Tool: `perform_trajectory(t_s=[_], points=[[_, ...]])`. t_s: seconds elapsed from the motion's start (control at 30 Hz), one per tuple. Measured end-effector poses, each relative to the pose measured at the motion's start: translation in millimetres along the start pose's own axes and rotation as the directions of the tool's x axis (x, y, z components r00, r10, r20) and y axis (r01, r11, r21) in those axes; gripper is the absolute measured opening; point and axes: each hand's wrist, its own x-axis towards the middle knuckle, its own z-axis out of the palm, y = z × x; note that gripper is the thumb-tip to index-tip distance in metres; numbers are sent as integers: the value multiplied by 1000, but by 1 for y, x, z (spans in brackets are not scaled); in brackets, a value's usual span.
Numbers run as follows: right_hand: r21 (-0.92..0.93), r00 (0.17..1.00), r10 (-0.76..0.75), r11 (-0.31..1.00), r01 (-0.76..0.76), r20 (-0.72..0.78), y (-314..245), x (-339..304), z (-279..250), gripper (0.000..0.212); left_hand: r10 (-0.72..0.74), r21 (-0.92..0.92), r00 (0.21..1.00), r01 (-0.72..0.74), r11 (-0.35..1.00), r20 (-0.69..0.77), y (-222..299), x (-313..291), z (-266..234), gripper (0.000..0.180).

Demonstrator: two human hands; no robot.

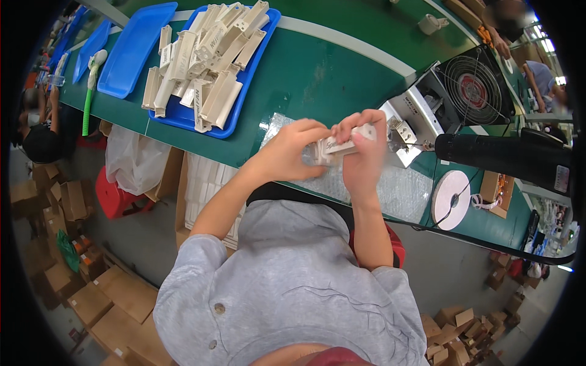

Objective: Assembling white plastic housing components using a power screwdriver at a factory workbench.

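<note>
In the head view, my right hand (365, 160) pinches the off-white elongated plastic housing (339, 145) above clear bubble wrap (397, 194), probably laid as padding. My left hand (292, 150) half-curls round its other end, seemingly steadying it; grip firmness I can't tell. The blue rectangular plastic tray (249, 85) keeps similar off-white pieces (182, 58) together.

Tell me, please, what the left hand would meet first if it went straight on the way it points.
The left hand would first meet the white part between the hands, then probably the right hand; depth is unclear.
</note>
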Motion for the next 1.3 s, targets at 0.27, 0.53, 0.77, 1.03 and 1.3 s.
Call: perform_trajectory(t_s=[0.27,0.53,0.77,1.03,1.3], points=[[-14,999,-33,999,33,18,6,10,-3,12,-3,187,872,109,976,-490,-5,-11,55,79],[-135,976,-216,967,217,20,14,11,-4,12,-155,-68,906,139,988,-394,-8,-9,46,67],[-188,965,-261,947,261,24,13,5,-4,13,-166,-55,871,159,986,-462,-6,-6,51,68],[-250,970,-241,941,228,-23,11,-3,2,13,-149,-61,867,136,989,-476,-8,-7,53,67],[-178,980,-174,972,155,-95,8,-10,-3,16,-75,-12,881,79,997,-467,-10,-6,56,67]])
